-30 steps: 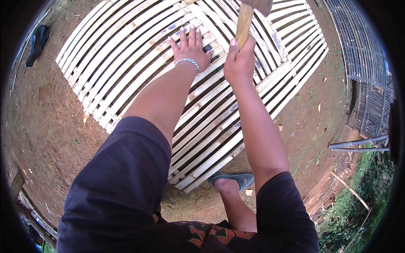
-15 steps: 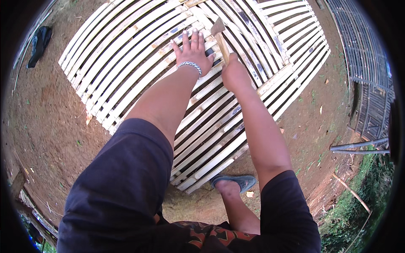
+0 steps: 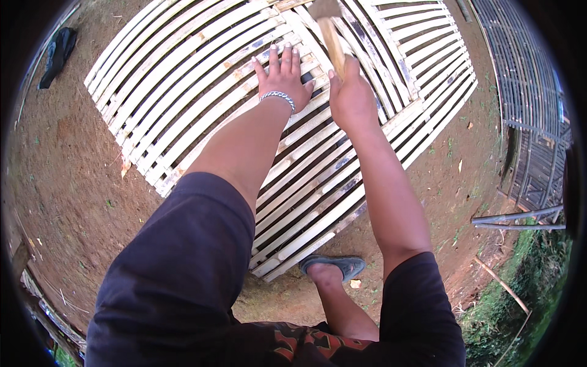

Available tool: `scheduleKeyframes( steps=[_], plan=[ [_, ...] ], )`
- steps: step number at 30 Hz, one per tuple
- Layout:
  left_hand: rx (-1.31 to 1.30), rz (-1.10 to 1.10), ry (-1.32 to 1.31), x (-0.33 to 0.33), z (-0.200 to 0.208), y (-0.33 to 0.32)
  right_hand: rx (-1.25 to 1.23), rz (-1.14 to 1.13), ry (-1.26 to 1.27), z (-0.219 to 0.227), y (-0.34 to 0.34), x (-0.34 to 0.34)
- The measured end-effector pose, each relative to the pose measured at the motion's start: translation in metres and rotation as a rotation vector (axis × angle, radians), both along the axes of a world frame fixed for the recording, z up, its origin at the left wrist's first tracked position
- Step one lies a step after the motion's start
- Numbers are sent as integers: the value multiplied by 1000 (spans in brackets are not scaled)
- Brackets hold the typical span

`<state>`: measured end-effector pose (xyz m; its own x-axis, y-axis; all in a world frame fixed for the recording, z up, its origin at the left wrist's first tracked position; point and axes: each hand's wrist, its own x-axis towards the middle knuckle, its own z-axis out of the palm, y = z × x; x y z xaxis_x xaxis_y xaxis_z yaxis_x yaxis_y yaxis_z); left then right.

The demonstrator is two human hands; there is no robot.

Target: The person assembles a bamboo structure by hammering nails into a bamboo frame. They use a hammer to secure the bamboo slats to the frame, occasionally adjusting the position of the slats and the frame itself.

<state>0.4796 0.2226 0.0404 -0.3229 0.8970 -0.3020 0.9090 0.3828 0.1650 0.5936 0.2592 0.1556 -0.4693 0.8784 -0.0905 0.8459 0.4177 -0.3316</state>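
A panel of pale bamboo slats (image 3: 202, 92) lies on the ground, its strips set in sections that run in different directions. My left hand (image 3: 284, 79), with a silver chain bracelet at the wrist, rests flat on the slats with its fingers spread. A small dark patch shows beside its thumb; I cannot make out what it is. My right hand (image 3: 354, 101) is closed around the wooden handle of a hatchet (image 3: 333, 46), just right of my left hand. The hatchet's broad, dark metal head is blurred and sits over the panel, near the upper edge of the view.
Brown bare soil (image 3: 55, 165) surrounds the panel. A dark cloth-like item (image 3: 58, 56) lies at the far left. A bamboo fence (image 3: 523, 73) stands on the right, with poles (image 3: 516, 217) below it and green plants at lower right. My sandalled foot (image 3: 333, 266) is beside the panel's near corner.
My right hand has moved a little nearer and right, and the hatchet's head has risen off the slats toward the upper edge. My left hand stays flat on the slats.
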Motion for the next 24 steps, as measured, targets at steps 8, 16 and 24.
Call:
scheduleKeyframes(
  steps=[8,16,24],
  plan=[
    [30,4,-8,-1,2,2,-136,40,-380,16,27,7],
    [14,-1,-26,2,7,1,-150,47,-372,-3,19,18],
    [45,5,-38,2,4,4,-239,17,-423,-26,6,25]
  ],
)
